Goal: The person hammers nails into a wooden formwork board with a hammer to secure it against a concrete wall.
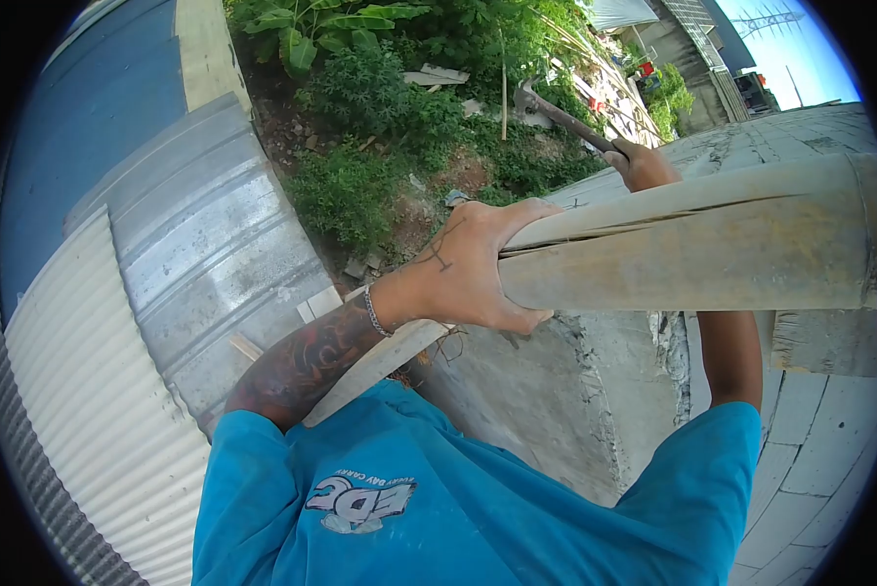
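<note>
A thick bamboo pole (692, 249) with a long dark split along its side lies across the view at the right. My left hand (473, 259) grips the pole's left end, thumb below and fingers above it; some fingers are hidden behind. Beyond the pole, my right hand (644, 166) is closed around the handle of a hammer (575, 127). The hammer's metal head points up and left, apart from the pole. My right forearm passes behind the bamboo.
Corrugated metal sheets (214, 234) and a blue roof panel (116, 98) are at the left. A grey block wall (829, 430) stands at the right, near a wooden piece (829, 342) under the pole. Plants (370, 107) and rubble lie below.
</note>
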A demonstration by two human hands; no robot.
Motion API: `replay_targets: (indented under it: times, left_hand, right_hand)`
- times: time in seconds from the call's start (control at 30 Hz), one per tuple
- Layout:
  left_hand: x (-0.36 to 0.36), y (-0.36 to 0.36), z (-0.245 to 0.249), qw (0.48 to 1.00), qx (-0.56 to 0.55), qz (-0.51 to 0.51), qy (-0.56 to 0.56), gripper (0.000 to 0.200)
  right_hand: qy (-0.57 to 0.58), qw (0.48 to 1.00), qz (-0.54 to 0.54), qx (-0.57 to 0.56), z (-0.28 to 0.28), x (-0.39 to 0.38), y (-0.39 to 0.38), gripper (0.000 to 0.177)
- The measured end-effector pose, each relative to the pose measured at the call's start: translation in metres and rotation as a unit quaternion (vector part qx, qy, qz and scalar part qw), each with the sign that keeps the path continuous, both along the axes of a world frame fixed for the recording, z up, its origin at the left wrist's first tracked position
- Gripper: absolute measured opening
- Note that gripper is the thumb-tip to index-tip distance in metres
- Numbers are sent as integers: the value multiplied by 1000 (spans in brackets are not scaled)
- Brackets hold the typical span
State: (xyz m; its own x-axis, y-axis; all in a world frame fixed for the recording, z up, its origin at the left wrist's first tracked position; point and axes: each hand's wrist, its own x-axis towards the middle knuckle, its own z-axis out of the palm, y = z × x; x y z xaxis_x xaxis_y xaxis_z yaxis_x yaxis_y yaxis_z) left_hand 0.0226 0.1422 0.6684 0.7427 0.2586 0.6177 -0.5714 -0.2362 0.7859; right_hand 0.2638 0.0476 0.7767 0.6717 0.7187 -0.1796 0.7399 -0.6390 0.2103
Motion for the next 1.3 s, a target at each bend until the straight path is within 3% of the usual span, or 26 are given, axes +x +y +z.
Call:
replay_targets:
  times: [0.2, 0.3, 0.4, 0.5, 0.57, 0.7, 0.8, 0.9, 1.03, 1.23, 1.3]
  left_hand:
    - [-3, 0, 2, 1000, 0, -5, 28, 75]
    - [-3, 1, 1, 999, 6, 4, 33, 76]
    - [-6, 0, 1, 999, 6, 24, 36, 75]
    - [-7, -5, 3, 999, -12, 40, 33, 74]
    - [-7, -8, 2, 998, -20, 46, 35, 73]
    - [-5, -11, -1, 997, -35, 44, 60, 68]
    - [-2, -10, -11, 995, -49, 30, 79, 63]
    - [-1, -10, -13, 995, -58, 28, 75, 60]
    - [-2, -6, -14, 995, -53, 35, 76, 57]
    - [-3, -12, -9, 994, -68, 19, 84, 54]
    - [-3, -11, -12, 995, -51, 25, 78, 53]
  right_hand:
    - [-168, 982, 82, 9, -5, -12, -72, 32]
    - [-201, 978, 53, 27, -6, -21, -105, 32]
    - [-146, 982, -65, 104, -8, -43, -137, 33]
    - [-42, 955, -184, 228, -33, -56, -165, 46]
    - [77, 917, -186, 344, -83, -80, -172, 56]
    - [143, 852, -241, 443, -195, -117, -143, 56]
    - [135, 855, -296, 405, -229, -125, -117, 56]
    - [208, 814, -337, 425, -232, -126, -105, 58]
    - [258, 774, -315, 486, -257, -120, -99, 58]
    - [300, 696, -331, 562, -278, -123, -101, 44]
    - [301, 677, -346, 576, -277, -126, -102, 48]
